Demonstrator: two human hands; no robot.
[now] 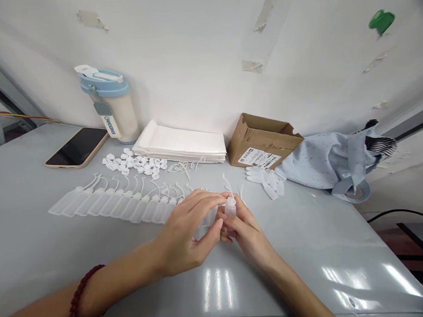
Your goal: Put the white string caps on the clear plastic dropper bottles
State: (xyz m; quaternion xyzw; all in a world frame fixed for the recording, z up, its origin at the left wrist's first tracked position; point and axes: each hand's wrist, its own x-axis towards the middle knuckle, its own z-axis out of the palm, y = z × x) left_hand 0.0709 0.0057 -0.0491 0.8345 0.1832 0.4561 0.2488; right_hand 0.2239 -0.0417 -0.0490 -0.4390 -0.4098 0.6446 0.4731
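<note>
My right hand [248, 231] is closed around a small translucent plastic bottle [230, 207], which stands upright between thumb and fingers. A thin white string rises from the bottle's top. Beside it, my left hand [193, 227] has its fingers stretched out and thumb apart, the fingertips close to the bottle's neck; whether they touch it I cannot tell. Behind my left hand lies a row of similar flat bottles [116, 203], each with a thin white strip at its neck. My hands hide the right end of that row.
Small white caps [135, 163] lie behind the row, with loose white strips [179, 166] alongside. At the back are a phone [78, 147], a blue-lidded tumbler [116, 109], stacked white envelopes [184, 141], a cardboard box [264, 142], more small bottles [268, 179] and a light-blue cloth bag [322, 157].
</note>
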